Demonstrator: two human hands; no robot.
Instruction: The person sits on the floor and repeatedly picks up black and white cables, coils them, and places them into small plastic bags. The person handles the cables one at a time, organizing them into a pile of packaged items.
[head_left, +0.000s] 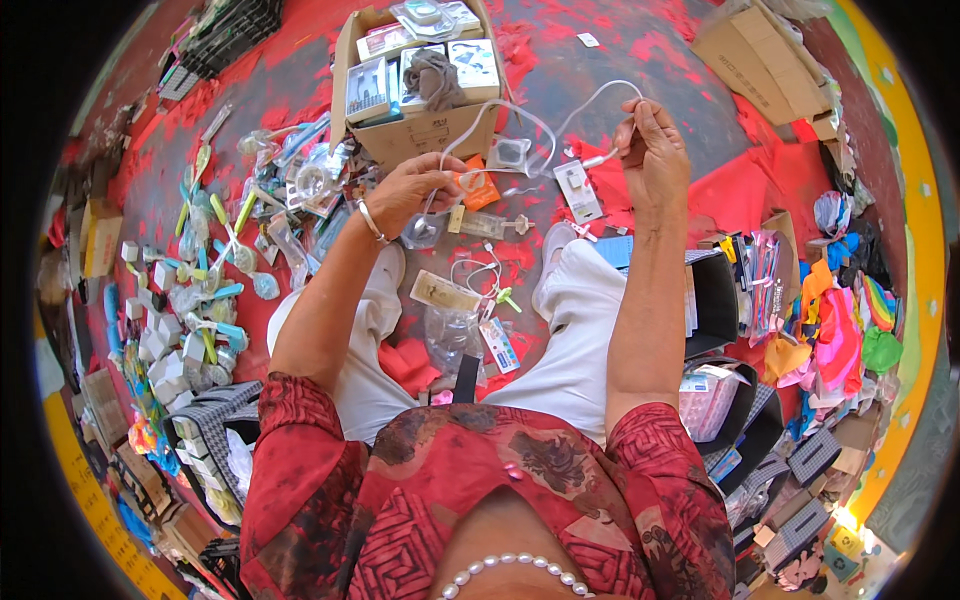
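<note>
A thin white cable [497,103] stretches in loose loops between my two hands, above the floor. My left hand [415,190] pinches one part of it, in front of the cardboard box [425,137]. My right hand [655,150] is closed on another part, raised farther to the right. A white plug-like end [600,159] sticks out from the right fingers, just above a small white packaged item [577,190]. Close to my left fingers lie an orange packet [478,185] and a small clear case [510,155]. A second white cable [483,268] rests on the floor between my legs.
Packaged goods and a grey-brown cloth bundle [433,80] fill the box. Brushes and wrapped items [235,250] lie heaped at the left, near small white boxes [165,345]. Black bins [712,300] and bright cloths [835,320] stand at the right. An open carton [765,65] sits far right.
</note>
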